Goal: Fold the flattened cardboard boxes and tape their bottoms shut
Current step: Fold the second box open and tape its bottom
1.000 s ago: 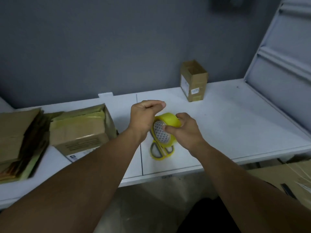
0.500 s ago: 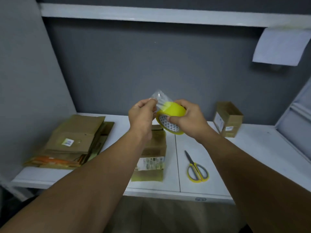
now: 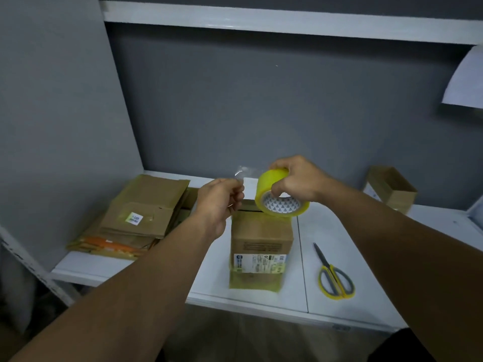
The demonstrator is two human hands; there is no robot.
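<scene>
While the right hand (image 3: 298, 181) grips the yellow roll of clear packing tape (image 3: 281, 198) above the white counter (image 3: 209, 275), the left hand (image 3: 222, 198) pinches the free tape end (image 3: 241, 173) just beside it. Directly below sits the erected brown cardboard box (image 3: 261, 241), its far edge hidden by both hands. Flattened brown cardboard boxes (image 3: 141, 218) lie stacked at left; yellow-handled scissors (image 3: 334, 276) lie at right. A small open-topped cardboard box (image 3: 392, 192) stands far right, contents not discernible.

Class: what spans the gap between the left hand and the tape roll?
A strip of clear tape, pinched by the left hand, joins the tape roll; head view.
</scene>
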